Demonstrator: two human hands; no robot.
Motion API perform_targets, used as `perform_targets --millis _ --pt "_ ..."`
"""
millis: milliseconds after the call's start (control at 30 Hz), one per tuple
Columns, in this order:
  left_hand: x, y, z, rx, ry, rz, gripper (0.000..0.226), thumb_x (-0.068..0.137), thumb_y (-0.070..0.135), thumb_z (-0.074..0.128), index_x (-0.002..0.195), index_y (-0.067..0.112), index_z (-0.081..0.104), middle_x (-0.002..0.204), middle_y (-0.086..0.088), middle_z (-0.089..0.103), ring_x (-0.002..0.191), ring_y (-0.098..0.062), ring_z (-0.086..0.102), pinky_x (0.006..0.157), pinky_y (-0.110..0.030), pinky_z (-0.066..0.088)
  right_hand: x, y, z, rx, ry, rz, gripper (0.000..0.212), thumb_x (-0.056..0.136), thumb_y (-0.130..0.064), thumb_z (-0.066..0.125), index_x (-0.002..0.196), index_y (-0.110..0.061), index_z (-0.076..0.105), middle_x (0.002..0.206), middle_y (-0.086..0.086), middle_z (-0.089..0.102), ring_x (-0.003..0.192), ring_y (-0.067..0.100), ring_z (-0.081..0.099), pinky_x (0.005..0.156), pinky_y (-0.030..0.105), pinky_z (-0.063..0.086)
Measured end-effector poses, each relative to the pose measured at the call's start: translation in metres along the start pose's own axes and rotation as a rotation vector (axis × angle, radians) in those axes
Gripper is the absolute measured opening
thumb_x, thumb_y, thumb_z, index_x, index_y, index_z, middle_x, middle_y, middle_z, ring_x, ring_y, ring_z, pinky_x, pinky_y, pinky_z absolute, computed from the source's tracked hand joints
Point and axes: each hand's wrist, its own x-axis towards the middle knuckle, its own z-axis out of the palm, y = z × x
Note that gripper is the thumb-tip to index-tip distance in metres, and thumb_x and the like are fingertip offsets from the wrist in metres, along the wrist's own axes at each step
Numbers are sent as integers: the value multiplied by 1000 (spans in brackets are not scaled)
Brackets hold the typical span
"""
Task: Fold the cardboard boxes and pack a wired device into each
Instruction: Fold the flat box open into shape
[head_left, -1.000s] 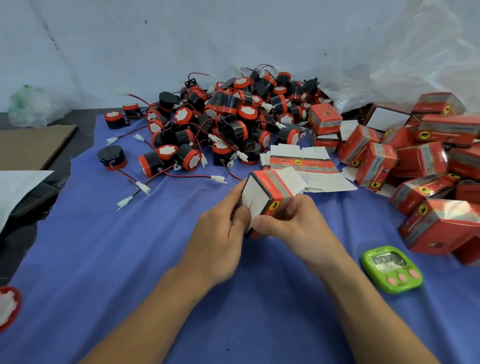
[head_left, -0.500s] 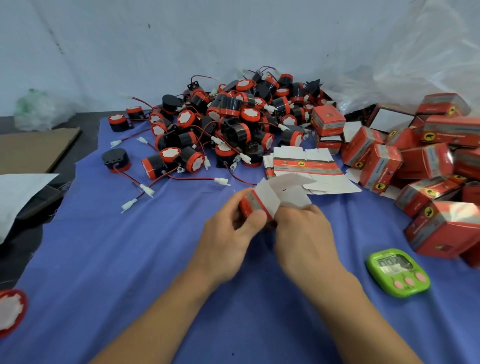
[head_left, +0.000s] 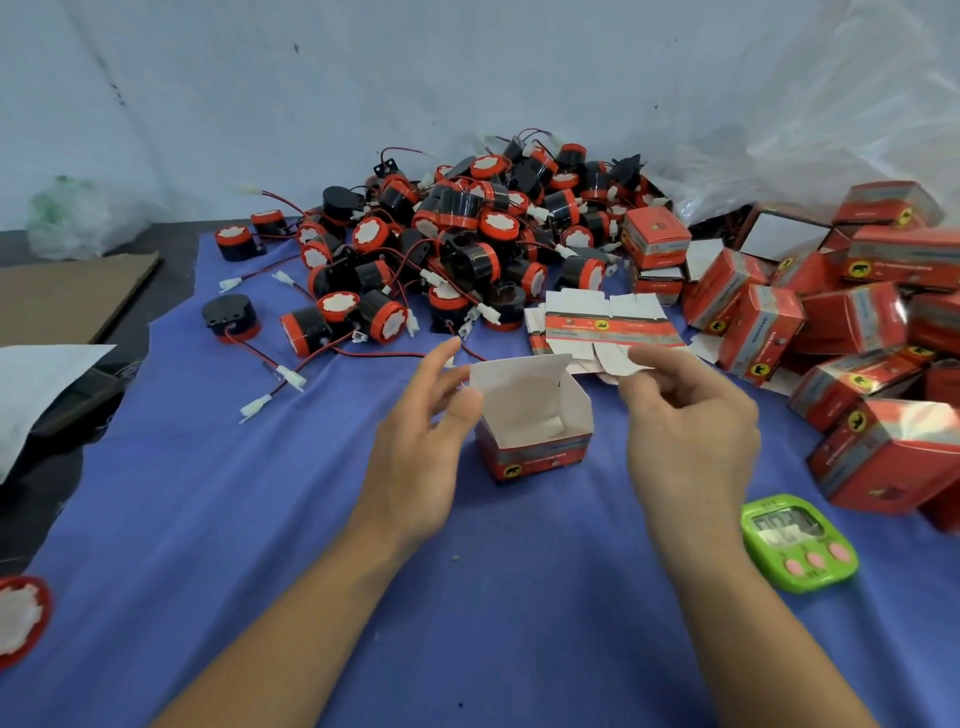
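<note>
A small red cardboard box (head_left: 540, 452) stands upright on the blue cloth (head_left: 249, 519), its top open and its white lid flap raised at the back. It looks empty inside. My left hand (head_left: 415, 457) is just left of the box with relaxed fingers, the thumb at the box's left wall. On the other side, my right hand (head_left: 691, 441) hovers with loosely curled fingers and holds nothing. Behind the box lies a pile of black-and-red wired devices (head_left: 467, 234) with red wires and white plugs.
Flat unfolded box blanks (head_left: 608, 327) lie just beyond the box. Several folded red boxes (head_left: 852, 322) crowd the right side. A green timer (head_left: 795, 540) sits near my right forearm. A brown cardboard sheet (head_left: 67, 296) lies far left, one device (head_left: 21, 618) at the bottom left.
Both hands held the box in the air while folding its flaps. Now it stands on the cloth with its top open, and both hands have drawn apart from it.
</note>
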Motion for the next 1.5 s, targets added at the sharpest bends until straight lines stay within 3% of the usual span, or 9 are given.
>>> perform_targets --millis 100,200,333,567,767,900,1100,1267,1500 --pt "-4 -2 11 106 -27 64 58 81 58 58 138 62 47 118 22 69 112 2 65 93 -33 57 3 3 7 214 -407 264 26 94 -14 60 99 -28 81 97 -14 79 93 4 72 84 35 58" --pt "-8 0 13 123 -28 119 63 83 34 58 135 66 45 114 36 65 104 8 65 79 -18 58 -2 6 13 287 -631 285 31 89 -21 57 101 -36 81 105 -8 79 99 5 70 87 30 53" --pt "-8 -1 6 139 -4 214 69 85 24 53 144 59 43 131 41 57 115 10 59 76 -7 49 6 11 12 425 -535 410 44 71 -18 56 107 -21 80 111 -6 78 112 12 69 97 33 54" --pt "-13 -4 11 232 -39 317 68 86 19 62 144 50 49 112 28 71 98 0 69 77 -17 54 6 16 10 419 -589 584 23 97 -13 60 101 -13 82 106 2 80 97 12 77 91 39 59" --pt "-15 5 15 469 361 277 18 89 39 59 101 35 72 89 7 67 83 -20 61 66 -34 44 7 18 10 453 -574 522 23 100 -12 56 108 -7 77 105 7 80 102 18 76 83 28 59" --pt "-10 7 15 748 570 345 5 83 21 81 87 22 78 68 2 38 61 -25 34 63 -32 30 8 17 7 470 -684 436 29 91 -33 67 110 -16 80 115 4 78 113 19 72 88 35 58" --pt "-9 7 10 792 548 334 4 81 22 76 78 21 76 60 9 25 60 -22 29 67 -33 28 6 13 6 419 -757 227 45 77 -29 79 121 -21 76 120 -1 76 117 17 69 104 38 54" --pt "-11 9 14 794 530 311 12 82 28 71 76 19 75 58 3 34 58 -23 30 66 -33 28 3 14 7 347 -829 194 26 91 -7 67 109 -21 79 109 2 79 102 14 73 85 25 55" --pt "-15 10 14 394 446 294 50 85 33 66 133 27 54 110 16 65 103 -11 50 91 -32 42 4 12 9 420 -776 290 31 95 0 56 95 -15 83 102 6 80 90 14 74 74 22 57"
